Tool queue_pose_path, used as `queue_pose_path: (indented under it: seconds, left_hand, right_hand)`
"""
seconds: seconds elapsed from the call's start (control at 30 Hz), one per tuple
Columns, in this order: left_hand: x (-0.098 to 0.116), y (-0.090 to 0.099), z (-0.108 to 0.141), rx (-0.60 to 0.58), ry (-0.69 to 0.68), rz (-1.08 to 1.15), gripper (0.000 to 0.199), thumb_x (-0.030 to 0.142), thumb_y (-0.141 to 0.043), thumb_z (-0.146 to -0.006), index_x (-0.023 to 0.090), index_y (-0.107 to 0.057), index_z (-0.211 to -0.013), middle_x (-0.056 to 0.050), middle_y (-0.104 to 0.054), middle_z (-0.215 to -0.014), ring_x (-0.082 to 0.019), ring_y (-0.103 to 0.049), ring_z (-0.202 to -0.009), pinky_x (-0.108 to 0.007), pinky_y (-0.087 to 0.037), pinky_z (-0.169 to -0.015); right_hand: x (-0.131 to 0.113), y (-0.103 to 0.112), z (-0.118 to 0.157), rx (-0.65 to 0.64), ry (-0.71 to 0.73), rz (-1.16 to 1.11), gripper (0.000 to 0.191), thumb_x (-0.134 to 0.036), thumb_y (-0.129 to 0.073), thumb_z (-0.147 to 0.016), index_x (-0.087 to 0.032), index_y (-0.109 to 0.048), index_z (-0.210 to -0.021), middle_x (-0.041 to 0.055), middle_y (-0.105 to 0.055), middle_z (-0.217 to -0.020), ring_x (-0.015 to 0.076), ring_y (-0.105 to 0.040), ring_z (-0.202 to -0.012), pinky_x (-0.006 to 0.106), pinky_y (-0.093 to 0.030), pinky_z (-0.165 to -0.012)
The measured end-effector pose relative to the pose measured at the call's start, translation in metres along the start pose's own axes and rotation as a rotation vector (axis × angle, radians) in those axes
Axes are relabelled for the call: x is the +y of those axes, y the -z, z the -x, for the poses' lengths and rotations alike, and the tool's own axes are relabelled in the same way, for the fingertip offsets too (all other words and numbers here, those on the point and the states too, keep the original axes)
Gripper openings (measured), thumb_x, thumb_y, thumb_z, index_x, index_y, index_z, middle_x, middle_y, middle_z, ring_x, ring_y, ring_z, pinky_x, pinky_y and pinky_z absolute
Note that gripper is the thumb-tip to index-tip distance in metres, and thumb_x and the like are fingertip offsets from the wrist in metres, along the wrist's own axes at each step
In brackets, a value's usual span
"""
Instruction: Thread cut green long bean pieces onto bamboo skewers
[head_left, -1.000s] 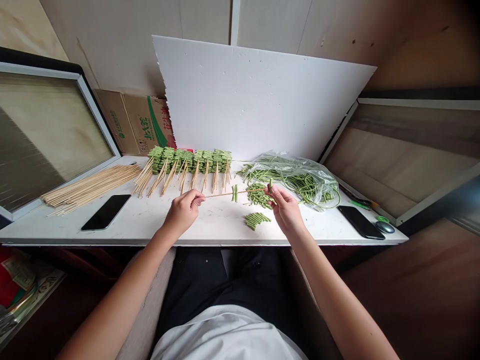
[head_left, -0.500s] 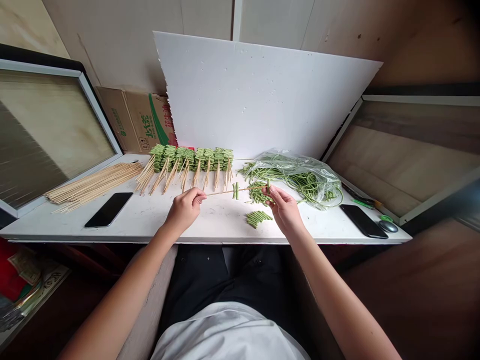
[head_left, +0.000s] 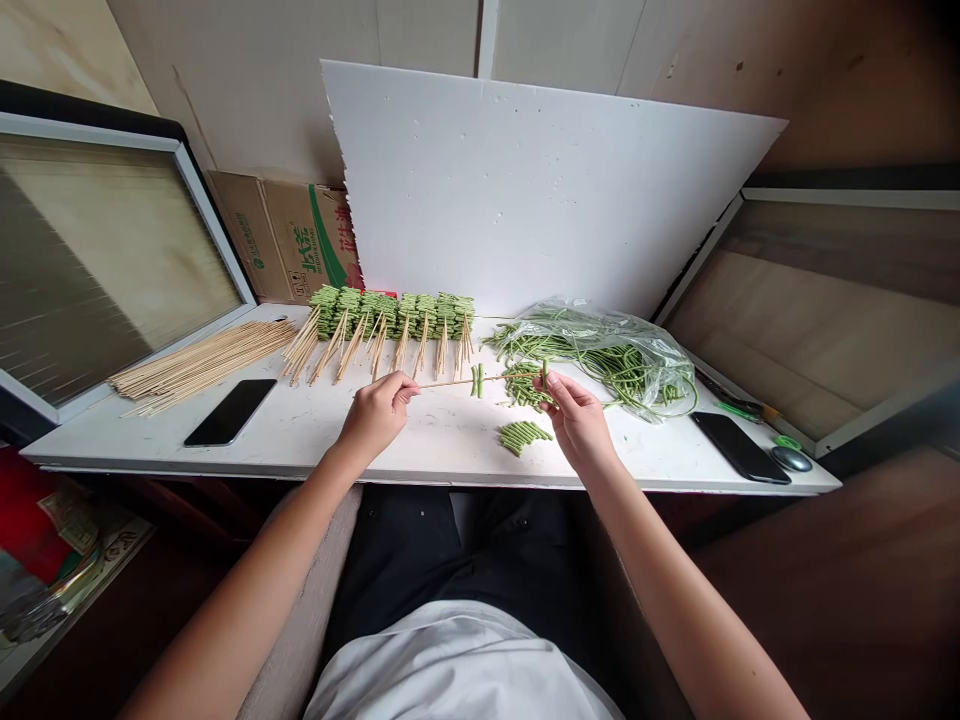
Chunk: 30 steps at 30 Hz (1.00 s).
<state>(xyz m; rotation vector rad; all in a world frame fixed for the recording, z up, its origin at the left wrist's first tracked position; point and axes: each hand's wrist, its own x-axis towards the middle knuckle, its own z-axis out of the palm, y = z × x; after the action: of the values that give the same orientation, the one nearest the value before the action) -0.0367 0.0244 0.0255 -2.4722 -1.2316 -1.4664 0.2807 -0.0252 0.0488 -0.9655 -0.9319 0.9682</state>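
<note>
Pinched upright in the right hand (head_left: 579, 412): a short bean piece (head_left: 545, 374), just at the tip of the skewer (head_left: 450, 383); pierced or not, hard to tell. Clasped in the left hand (head_left: 377, 412): the other end, long axis left to right, nearly level. Crosswise between, two threaded pieces (head_left: 481, 380). Below, bare tabletop (head_left: 435, 448) to the front edge; near the right hand, a cut pile (head_left: 523, 435).

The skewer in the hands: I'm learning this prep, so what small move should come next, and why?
Probably work the bean piece in the right hand leftward along the skewer: it sits at one end, apart from two pieces already threaded, while the left hand holds the other end.
</note>
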Motion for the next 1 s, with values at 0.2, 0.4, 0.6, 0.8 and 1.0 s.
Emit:
queue_pose_path:
  seconds: [0.2, 0.4, 0.6, 0.8, 1.0]
  left_hand:
    - [0.004, 0.001, -0.001, 0.001, 0.005, -0.015, 0.02, 0.011, -0.052, -0.095, 0.022, -0.067, -0.088, -0.004, -0.075, -0.083, -0.02, -0.071, -0.077, -0.029, -0.052, -0.07]
    - [0.009, 0.002, 0.0, 0.025, -0.039, -0.034, 0.023, 0.006, -0.05, -0.093, 0.021, -0.066, -0.087, -0.004, -0.076, -0.084, -0.019, -0.072, -0.078, -0.028, -0.052, -0.069]
    - [0.011, -0.002, 0.002, 0.016, -0.058, -0.043, 0.028, -0.001, -0.047, -0.088, 0.021, -0.065, -0.088, -0.004, -0.077, -0.086, -0.02, -0.074, -0.082, -0.028, -0.055, -0.071]
    - [0.011, -0.005, 0.003, -0.004, -0.066, -0.067, 0.028, 0.001, -0.047, -0.087, 0.021, -0.066, -0.09, -0.004, -0.076, -0.084, -0.02, -0.073, -0.076, -0.029, -0.054, -0.068]
    - [0.008, -0.008, 0.004, -0.049, -0.045, -0.056, 0.027, 0.002, -0.048, -0.086, 0.021, -0.068, -0.09, -0.003, -0.073, -0.077, -0.018, -0.068, -0.067, -0.027, -0.049, -0.062]
  right_hand:
    - [0.003, 0.0, -0.002, 0.051, 0.033, 0.046, 0.032, -0.052, -0.092, -0.069, -0.029, -0.083, -0.089, 0.0049, -0.08, -0.102, 0.0299, -0.07, -0.11, 0.035, -0.049, -0.072]
    - [0.008, 0.003, -0.002, 0.041, 0.069, 0.077, 0.027, -0.05, -0.089, -0.074, -0.029, -0.084, -0.089, 0.0044, -0.08, -0.093, 0.0285, -0.07, -0.103, 0.037, -0.049, -0.075]
    - [0.013, 0.002, 0.0, 0.079, 0.094, 0.078, 0.028, -0.049, -0.089, -0.075, -0.027, -0.085, -0.09, 0.0048, -0.08, -0.091, 0.0241, -0.069, -0.09, 0.037, -0.049, -0.076]
    - [0.015, -0.001, 0.002, 0.086, 0.083, 0.061, 0.027, -0.049, -0.089, -0.075, -0.028, -0.084, -0.09, 0.0054, -0.08, -0.093, 0.0253, -0.071, -0.09, 0.039, -0.052, -0.079]
    - [0.018, -0.001, 0.003, 0.082, 0.156, 0.1, 0.029, -0.053, -0.087, -0.077, -0.028, -0.083, -0.092, 0.0049, -0.08, -0.096, 0.0268, -0.071, -0.1, 0.041, -0.054, -0.087]
